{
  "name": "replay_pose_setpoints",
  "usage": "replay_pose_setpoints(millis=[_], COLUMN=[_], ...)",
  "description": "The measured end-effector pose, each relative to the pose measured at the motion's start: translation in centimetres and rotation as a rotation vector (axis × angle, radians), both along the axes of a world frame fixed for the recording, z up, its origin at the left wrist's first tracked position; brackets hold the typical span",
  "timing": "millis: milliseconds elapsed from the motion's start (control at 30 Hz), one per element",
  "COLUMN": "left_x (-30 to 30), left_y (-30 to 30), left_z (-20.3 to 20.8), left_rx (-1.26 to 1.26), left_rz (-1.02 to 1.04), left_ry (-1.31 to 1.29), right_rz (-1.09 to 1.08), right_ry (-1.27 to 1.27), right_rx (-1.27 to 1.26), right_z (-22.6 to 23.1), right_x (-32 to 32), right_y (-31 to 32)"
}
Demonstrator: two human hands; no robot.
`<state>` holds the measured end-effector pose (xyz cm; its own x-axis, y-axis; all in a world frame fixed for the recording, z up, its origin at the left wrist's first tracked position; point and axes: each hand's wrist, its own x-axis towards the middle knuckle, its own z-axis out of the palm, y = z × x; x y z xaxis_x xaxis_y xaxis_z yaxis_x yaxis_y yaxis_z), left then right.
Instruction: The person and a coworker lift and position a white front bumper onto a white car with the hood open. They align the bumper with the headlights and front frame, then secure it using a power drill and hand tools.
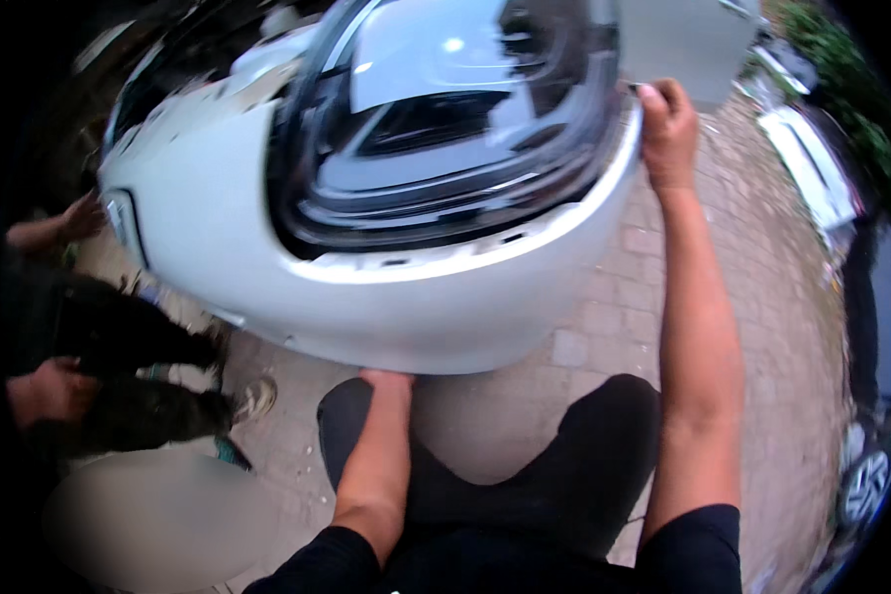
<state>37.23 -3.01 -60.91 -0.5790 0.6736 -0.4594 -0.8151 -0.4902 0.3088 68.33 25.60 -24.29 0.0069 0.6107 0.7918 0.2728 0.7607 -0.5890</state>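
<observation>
Evidently, the white bumper (416,312) was held at two places, with its broad outer face turned toward the wearer. The right hand (669,139) was at its far right end, fingers bent around the edge and grasping it, in a position that appeared to steady that corner. The left hand (388,377) was at the lower edge, nearer the wearer's knees; its fingers were hidden beneath the shell, so whether they were closed could not be told, though the placement suggested support from below. Between the two sets of fingers, the bumper's tabbed upper rim curved around a clear-lensed headlight (436,129), directly left of the right fingers; the spread grip probably kept both hands off the lens. Well left of the left fingers, a co-worker's hand (84,216) was close to the bumper's other end; contact could not be confirmed. Below both hands' fingers was brick paving (604,346). Beyond the right fingers, a white panel (812,163) lay on the ground, well apart from the bumper.
</observation>
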Motion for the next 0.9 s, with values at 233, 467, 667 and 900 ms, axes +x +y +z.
replay_pose_setpoints(millis=[233,467,667,900], left_x=[1.1,1.9,-0.8,-1.6], left_y=[0.8,1.5,0.5,1.3], left_z=[0.5,0.3,-6.8,-9.5], left_rx=[0.044,0.155,1.396,1.604], left_rz=[0.054,0.055,0.014,0.120], left_ry=[-0.040,-0.088,-0.884,-1.307], right_rz=[0.021,-0.001,0.028,-0.028], right_ry=[0.017,-0.003,-0.038,-0.042], right_rx=[0.067,0.080,0.083,0.102], right_z=[0.0,-0.5,-0.1,0.9], right_x=[0.0,0.4,-0.2,-1.0], right_y=[0.3,1.5,1.7,1.1])
